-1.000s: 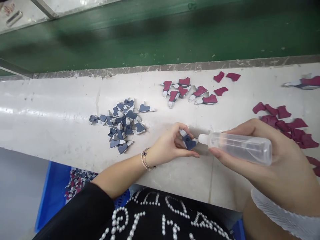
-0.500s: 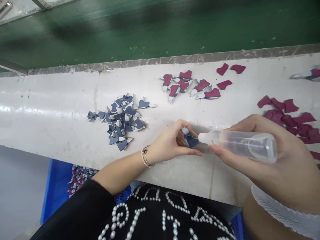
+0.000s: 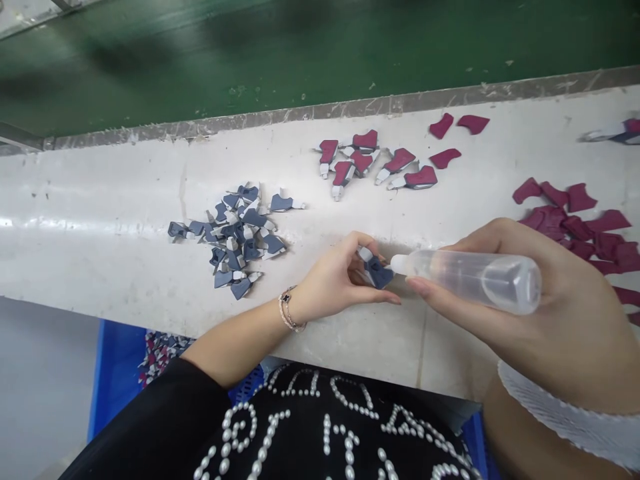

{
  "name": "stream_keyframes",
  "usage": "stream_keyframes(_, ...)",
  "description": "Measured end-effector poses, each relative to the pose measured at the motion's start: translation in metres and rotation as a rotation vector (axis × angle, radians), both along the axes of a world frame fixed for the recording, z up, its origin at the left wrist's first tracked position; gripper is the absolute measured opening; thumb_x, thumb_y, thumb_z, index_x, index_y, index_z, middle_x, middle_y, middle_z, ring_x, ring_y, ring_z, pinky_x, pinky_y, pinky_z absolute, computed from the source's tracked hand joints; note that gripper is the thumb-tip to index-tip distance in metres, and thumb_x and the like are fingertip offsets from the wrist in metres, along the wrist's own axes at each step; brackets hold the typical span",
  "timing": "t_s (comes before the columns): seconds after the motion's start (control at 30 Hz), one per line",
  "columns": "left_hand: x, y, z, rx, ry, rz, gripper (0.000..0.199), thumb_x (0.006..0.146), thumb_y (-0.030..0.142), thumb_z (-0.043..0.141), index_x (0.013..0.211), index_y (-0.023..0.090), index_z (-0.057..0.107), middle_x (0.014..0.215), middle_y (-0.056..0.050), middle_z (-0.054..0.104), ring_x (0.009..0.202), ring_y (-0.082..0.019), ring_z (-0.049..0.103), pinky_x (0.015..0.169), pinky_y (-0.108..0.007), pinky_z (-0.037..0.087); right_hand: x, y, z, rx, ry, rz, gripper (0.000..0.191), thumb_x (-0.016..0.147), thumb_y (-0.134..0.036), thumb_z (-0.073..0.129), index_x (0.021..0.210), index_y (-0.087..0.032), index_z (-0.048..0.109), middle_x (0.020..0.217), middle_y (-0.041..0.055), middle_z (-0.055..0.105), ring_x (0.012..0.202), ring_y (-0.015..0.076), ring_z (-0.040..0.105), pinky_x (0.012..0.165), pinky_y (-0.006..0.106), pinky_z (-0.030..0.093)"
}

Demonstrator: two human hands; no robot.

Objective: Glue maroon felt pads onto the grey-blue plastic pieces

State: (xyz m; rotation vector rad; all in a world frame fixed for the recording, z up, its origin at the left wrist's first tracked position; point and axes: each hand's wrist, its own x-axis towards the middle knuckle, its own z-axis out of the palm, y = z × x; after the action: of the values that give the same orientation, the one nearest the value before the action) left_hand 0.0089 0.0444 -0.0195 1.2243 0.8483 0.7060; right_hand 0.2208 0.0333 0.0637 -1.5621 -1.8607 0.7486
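Note:
Between the thumb and fingers of my left hand (image 3: 335,277) is a small dark blue and grey piece (image 3: 377,272). My right hand (image 3: 560,307) is closed around a clear squeeze bottle (image 3: 470,275) lying nearly level. Its white tip (image 3: 399,264) points left and meets the right side of the blue piece; whether anything comes out of it is too small to tell. Left of my left hand lies a pile of similar blue and grey pieces (image 3: 243,233). Beyond both hands are several grey pieces with maroon tops (image 3: 400,160).
Loose maroon pieces (image 3: 553,220) lie at the right of the white table (image 3: 110,193), partly behind my right hand. Three more lie near the back edge. A green panel (image 3: 320,53) runs behind the table. Below its near edge, a blue bin (image 3: 113,363) holds many small pieces.
The whole view has shifted slightly, so the table and its pieces appear a little higher and further left. Both hands keep the same grip, with the bottle tip still at the blue piece.

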Motion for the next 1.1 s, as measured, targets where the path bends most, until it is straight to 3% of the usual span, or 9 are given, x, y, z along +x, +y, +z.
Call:
stream_keyframes(0.53,-0.001,0.000,0.000,-0.042,-0.009,0.000,0.060,0.068,0.035,0.092,0.106,0.024,0.047,0.099,-0.002,0.069,0.065,-0.007,0.064,0.059,-0.017,0.056,0.000,0.000,0.004,-0.055,0.026,0.088,0.039,0.082,-0.051,0.078,0.072,-0.026,0.050,0.055,-0.0074,0.057,0.039,0.0106,0.050,0.031,0.023,0.035)
stream_keyframes(0.83,-0.003,0.002,0.000,-0.054,0.006,-0.002,0.060,0.068,0.037,0.092,0.107,0.024,0.048,0.095,0.000,0.067,0.064,-0.007,0.064,0.057,-0.018,0.054,0.003,-0.003,0.009,-0.189,0.031,0.043,0.039,0.080,-0.053,0.078,0.071,-0.027,0.051,0.054,-0.0084,0.055,0.039,0.0121,0.049,0.034,0.026,0.035)
stream_keyframes(1.1,-0.002,0.001,-0.001,-0.068,-0.017,0.025,0.064,0.065,0.036,0.094,0.106,0.024,0.048,0.105,-0.002,0.068,0.063,-0.006,0.063,0.054,-0.016,0.052,0.007,0.000,0.010,-0.202,0.019,0.049,0.038,0.077,-0.049,0.080,0.068,-0.026,0.050,0.050,-0.0079,0.051,0.039,0.0120,0.046,0.037,0.027,0.033)
